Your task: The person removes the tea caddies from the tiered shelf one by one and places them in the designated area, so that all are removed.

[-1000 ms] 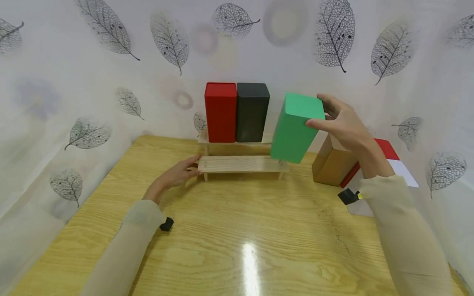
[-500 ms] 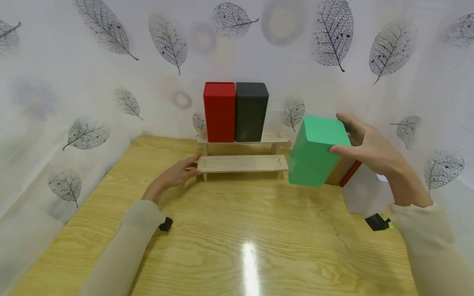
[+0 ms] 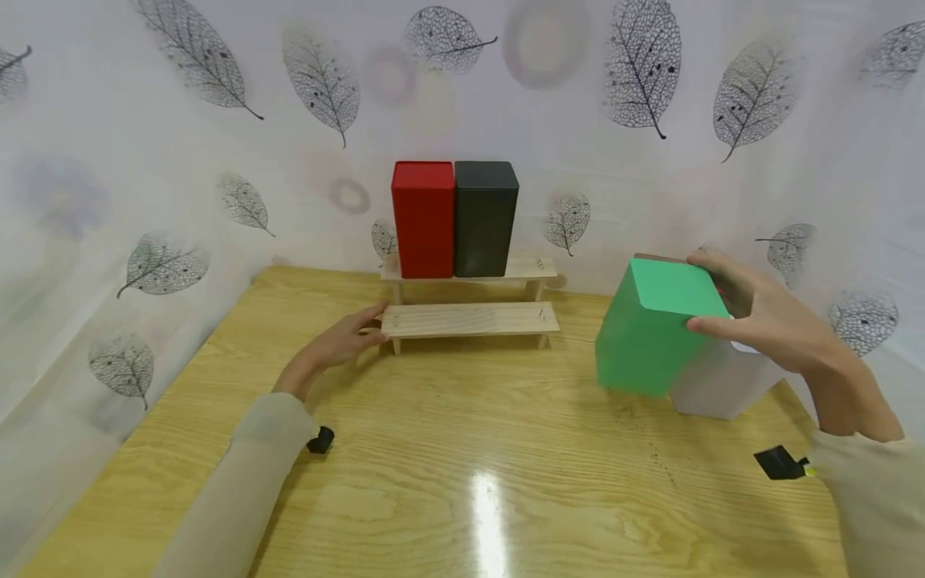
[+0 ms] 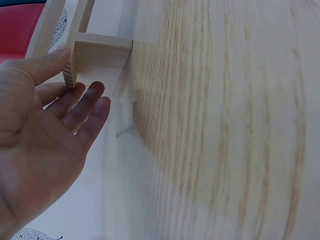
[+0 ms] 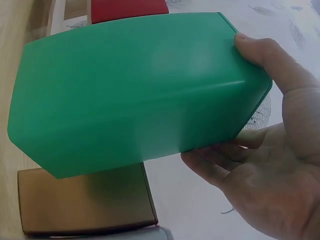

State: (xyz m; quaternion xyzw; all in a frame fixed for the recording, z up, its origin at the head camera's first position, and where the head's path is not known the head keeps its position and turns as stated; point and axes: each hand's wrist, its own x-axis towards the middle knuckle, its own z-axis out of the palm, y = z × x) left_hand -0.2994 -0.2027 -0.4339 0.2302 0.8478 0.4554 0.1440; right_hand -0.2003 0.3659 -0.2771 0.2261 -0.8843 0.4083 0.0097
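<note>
My right hand grips the top of a tall green box with thumb and fingers on opposite sides. The box leans slightly; whether its bottom touches the table I cannot tell. In the right wrist view, the thumb presses one face and the fingertips the other. My left hand pinches the left end of the lower board of a two-tier wooden shelf, thumb above and fingers below. A red box and a dark grey box stand upright side by side on the upper tier.
A whitish box stands on the wooden table behind the green box, to its right. A brown box shows close by in the right wrist view. A leaf-patterned sheet hangs behind the table.
My right hand has carried the green box right, downward and towards me, away from the shelf's right end. The left hand stays at the shelf's left end.
</note>
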